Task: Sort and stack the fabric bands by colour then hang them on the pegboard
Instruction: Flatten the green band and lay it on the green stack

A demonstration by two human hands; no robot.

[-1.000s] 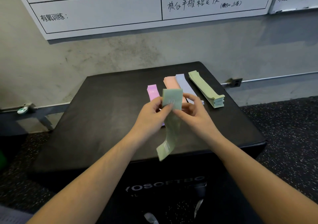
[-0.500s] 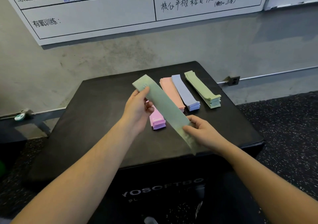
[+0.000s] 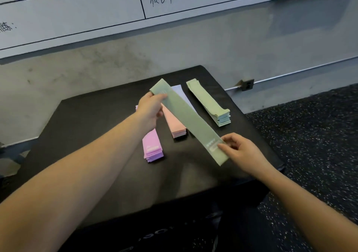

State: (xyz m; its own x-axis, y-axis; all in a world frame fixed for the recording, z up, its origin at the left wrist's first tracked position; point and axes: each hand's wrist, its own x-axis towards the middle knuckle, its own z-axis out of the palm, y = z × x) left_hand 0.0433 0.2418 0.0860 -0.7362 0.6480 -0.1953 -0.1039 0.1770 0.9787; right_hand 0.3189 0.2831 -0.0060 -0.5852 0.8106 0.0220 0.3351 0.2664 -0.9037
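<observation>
Flat sage-green fabric band (image 3: 188, 121) held taut above black padded box top (image 3: 93, 127), over pink stack (image 3: 175, 125). Left hand (image 3: 150, 109) pinches far end; right hand (image 3: 239, 151) pinches near, labelled end. Judged light, soft, floppy; grip both ends. Green stack (image 3: 210, 102) sits far right.

Gym: workout whiteboard (image 3: 77, 19), speckled rubber floor (image 3: 313, 135)

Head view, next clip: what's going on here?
A person is sorting fabric bands on a black box. The left hand and right hand pinch opposite ends of a green band, stretched flat above the piles. Purple, pink, lavender and green stacks lie below.
</observation>
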